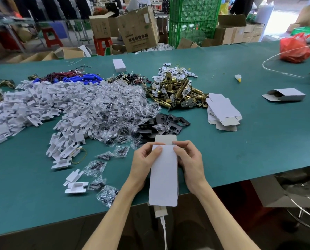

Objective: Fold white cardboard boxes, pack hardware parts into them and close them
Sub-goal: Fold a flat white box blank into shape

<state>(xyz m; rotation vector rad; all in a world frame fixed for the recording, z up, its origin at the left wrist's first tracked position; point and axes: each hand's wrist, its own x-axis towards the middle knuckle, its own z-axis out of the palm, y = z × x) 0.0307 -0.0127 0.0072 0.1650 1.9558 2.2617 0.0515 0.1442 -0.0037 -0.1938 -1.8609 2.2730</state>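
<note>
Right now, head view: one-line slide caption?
Left hand and right hand hold a white box over the table edge, top flap open; inserts, parts bags, latches and flat boxes beyond.

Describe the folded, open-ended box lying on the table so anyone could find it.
On the green table, look right of the brass latch pile. The folded box lies alone there; unlike the flat blanks beside the latches, it stands three-dimensional with one end open.

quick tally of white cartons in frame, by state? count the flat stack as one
held box, part-folded: 1
open-ended box, lying at right: 1
far box, looks closed: 1
flat blank stack, sheets uncountable: 1
Total: 4
</note>
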